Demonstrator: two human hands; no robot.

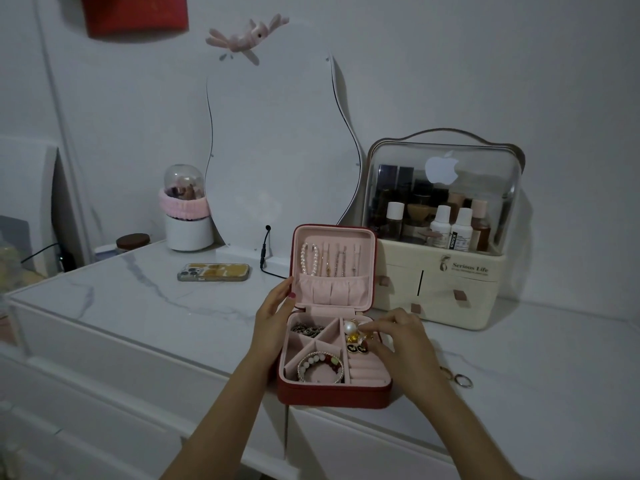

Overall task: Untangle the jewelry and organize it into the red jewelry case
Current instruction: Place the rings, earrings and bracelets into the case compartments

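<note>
glossy marble tabletop [145,292], matt velvety case lining [330,237]

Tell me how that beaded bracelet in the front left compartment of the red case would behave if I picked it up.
The white-and-red beaded bracelet lies coiled in a ring, so it would probably go floppy and droop once lifted. Its round beads look smooth, so they may slip between fingers. It seems light; the open red jewelry case likely would not shift.

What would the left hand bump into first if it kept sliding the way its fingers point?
The left hand points up and away along the red jewelry case. Its fingertips already touch the edge of the open lid; past that, probably the black cable, though depth is unclear.
</note>
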